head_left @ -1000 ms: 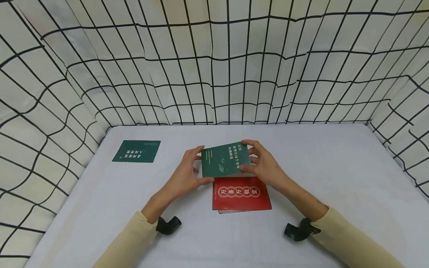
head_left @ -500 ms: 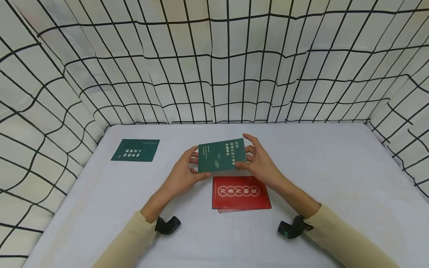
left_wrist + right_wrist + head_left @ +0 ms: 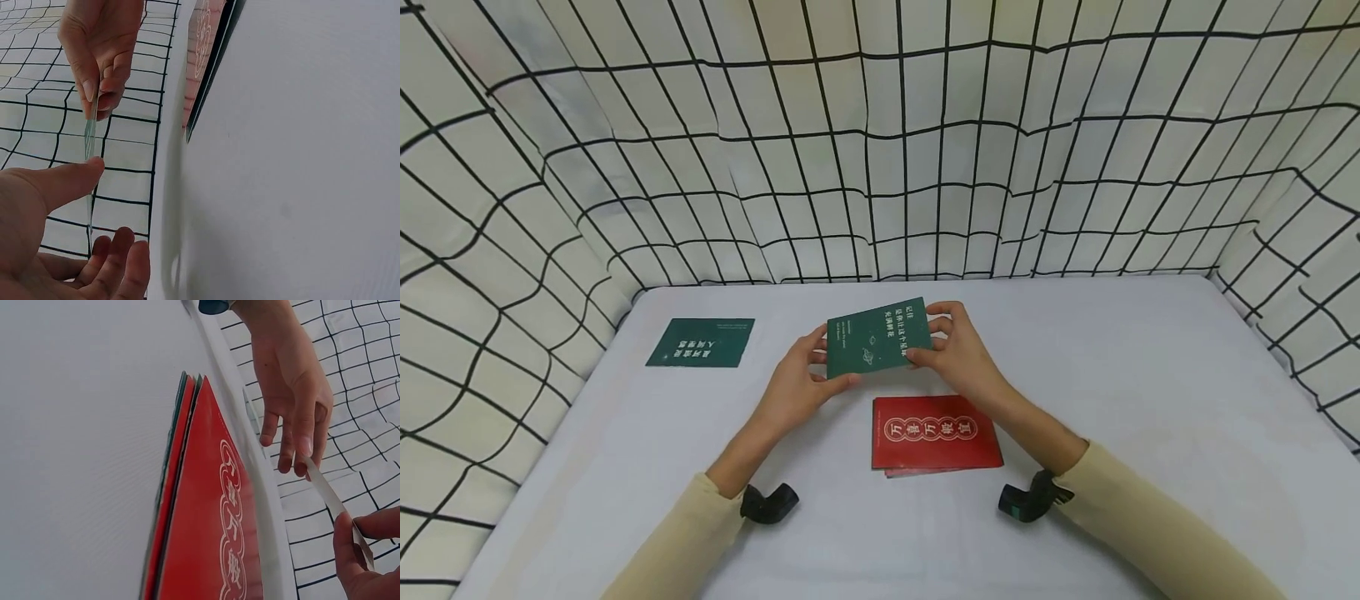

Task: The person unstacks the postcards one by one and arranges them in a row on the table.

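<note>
Both hands hold a green card [image 3: 877, 337] with white Chinese lettering and a small planet drawing, raised above the table in the head view. My left hand [image 3: 796, 382] pinches its left end, thumb at the near edge. At the other end my right hand [image 3: 961, 354] grips the card, thumb on the printed face. In the left wrist view the card [image 3: 91, 140] appears edge-on between the two hands. Just nearer to me lies a stack of cards with a red card [image 3: 936, 429] on top. Green and red edges of the stack [image 3: 181, 456] show in the right wrist view.
Another green card [image 3: 702, 342] with white lettering lies flat at the table's far left. The white-covered table [image 3: 1120, 392] is bounded at the back and sides by white walls with a black grid net [image 3: 887, 192]. A dark wrist camera [image 3: 770, 504] sits at each sleeve cuff.
Both hands have carried the green card left and slightly away from me, leaving a gap between it and the red-topped stack. The stack and the far-left card have stayed in place.
</note>
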`<move>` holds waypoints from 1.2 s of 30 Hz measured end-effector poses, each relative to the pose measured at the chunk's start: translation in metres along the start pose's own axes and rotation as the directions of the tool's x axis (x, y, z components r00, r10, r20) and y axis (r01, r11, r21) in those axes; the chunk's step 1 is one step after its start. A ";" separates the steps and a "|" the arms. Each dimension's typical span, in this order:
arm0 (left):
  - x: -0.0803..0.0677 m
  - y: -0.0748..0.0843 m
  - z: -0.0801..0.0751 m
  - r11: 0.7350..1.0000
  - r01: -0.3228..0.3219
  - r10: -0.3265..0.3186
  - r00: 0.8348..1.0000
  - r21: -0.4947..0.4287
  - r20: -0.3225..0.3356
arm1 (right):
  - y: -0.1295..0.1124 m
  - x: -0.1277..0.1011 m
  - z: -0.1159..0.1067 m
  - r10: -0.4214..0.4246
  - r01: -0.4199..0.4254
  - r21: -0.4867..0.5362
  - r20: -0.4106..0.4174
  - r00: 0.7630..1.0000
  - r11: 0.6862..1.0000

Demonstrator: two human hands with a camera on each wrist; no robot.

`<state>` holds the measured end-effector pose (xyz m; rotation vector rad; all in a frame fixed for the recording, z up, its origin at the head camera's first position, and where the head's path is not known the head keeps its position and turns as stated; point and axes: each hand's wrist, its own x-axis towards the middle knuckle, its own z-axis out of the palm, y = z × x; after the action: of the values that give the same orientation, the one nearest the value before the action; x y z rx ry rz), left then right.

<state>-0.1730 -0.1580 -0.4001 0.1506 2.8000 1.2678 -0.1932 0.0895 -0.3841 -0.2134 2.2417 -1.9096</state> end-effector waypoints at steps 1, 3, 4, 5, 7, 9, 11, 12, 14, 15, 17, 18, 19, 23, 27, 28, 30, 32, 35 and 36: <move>0.000 -0.001 -0.001 1.000 0.003 -0.003 1.000 -0.001 -0.006 | -0.001 0.001 0.002 -0.001 0.001 -0.001 0.003 1.000 1.000; 0.000 -0.002 -0.003 1.000 0.004 -0.004 1.000 0.000 -0.017 | -0.002 0.002 0.006 -0.004 0.004 -0.013 0.005 1.000 1.000; 0.001 -0.002 -0.005 1.000 0.005 -0.005 1.000 0.002 -0.024 | -0.003 0.003 0.008 -0.001 0.001 -0.027 0.004 1.000 1.000; 0.001 -0.002 -0.006 1.000 0.006 -0.006 1.000 0.002 -0.030 | -0.004 0.004 0.009 0.001 -0.001 -0.042 0.004 1.000 0.999; 0.002 -0.002 -0.010 1.000 0.010 -0.009 0.999 0.004 -0.041 | -0.005 0.005 0.012 0.009 -0.008 -0.082 0.011 1.000 0.997; 0.003 -0.003 -0.013 1.000 0.022 -0.022 0.998 0.006 -0.053 | -0.007 0.006 0.015 0.008 -0.006 -0.128 0.023 1.000 0.992; 0.004 -0.003 -0.017 0.999 0.043 -0.042 0.997 0.005 -0.061 | -0.008 0.006 0.016 0.005 0.001 -0.171 0.034 0.999 0.985; 0.004 -0.004 -0.018 0.999 0.053 -0.053 0.996 0.006 -0.066 | -0.009 0.007 0.017 0.003 0.005 -0.194 0.039 0.999 0.981; 0.005 -0.004 -0.021 0.997 0.073 -0.072 0.995 0.006 -0.073 | -0.010 0.009 0.019 -0.001 0.011 -0.241 0.041 0.999 0.971; 0.005 -0.004 -0.021 0.997 0.081 -0.080 0.994 0.006 -0.077 | -0.010 0.010 0.019 0.003 0.007 -0.257 0.039 0.999 0.967; 0.005 -0.005 -0.023 0.996 0.089 -0.088 0.992 0.008 -0.085 | -0.009 0.012 0.021 0.004 0.007 -0.286 0.040 0.999 0.958; 0.005 -0.005 -0.024 0.996 0.090 -0.089 0.992 0.007 -0.090 | -0.009 0.013 0.023 0.008 0.004 -0.294 0.040 0.999 0.956; 0.006 -0.006 -0.024 0.996 0.092 -0.091 0.991 0.006 -0.095 | -0.009 0.014 0.024 0.009 0.004 -0.303 0.043 0.999 0.953; 0.008 -0.009 -0.027 0.996 0.094 -0.093 0.989 0.000 -0.115 | -0.011 0.018 0.029 0.005 0.013 -0.319 0.055 0.998 0.948; 0.009 -0.011 -0.029 0.994 0.109 -0.109 0.987 -0.005 -0.117 | -0.013 0.020 0.033 0.006 0.017 -0.311 0.073 0.997 0.950; 0.009 -0.011 -0.030 0.994 0.113 -0.113 0.987 -0.005 -0.118 | -0.014 0.021 0.034 0.010 0.015 -0.303 0.082 0.997 0.953; 0.009 -0.012 -0.032 0.993 0.121 -0.120 0.985 0.000 -0.120 | -0.015 0.021 0.036 0.024 0.005 -0.284 0.099 0.995 0.959; 0.009 -0.014 -0.034 0.993 0.121 -0.119 0.985 0.007 -0.122 | -0.015 0.021 0.037 0.037 -0.006 -0.264 0.112 0.993 0.965; 0.010 -0.015 -0.035 0.993 0.115 -0.113 0.985 0.015 -0.129 | -0.015 0.022 0.037 0.042 -0.014 -0.237 0.115 0.992 0.971; 0.011 -0.016 -0.036 0.994 0.112 -0.108 0.985 0.018 -0.133 | -0.014 0.023 0.037 0.041 -0.014 -0.228 0.116 0.992 0.974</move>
<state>-0.1880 -0.1937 -0.3886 -0.0894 2.8889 1.2618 -0.2068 0.0460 -0.3769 -0.3185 2.3645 -1.5795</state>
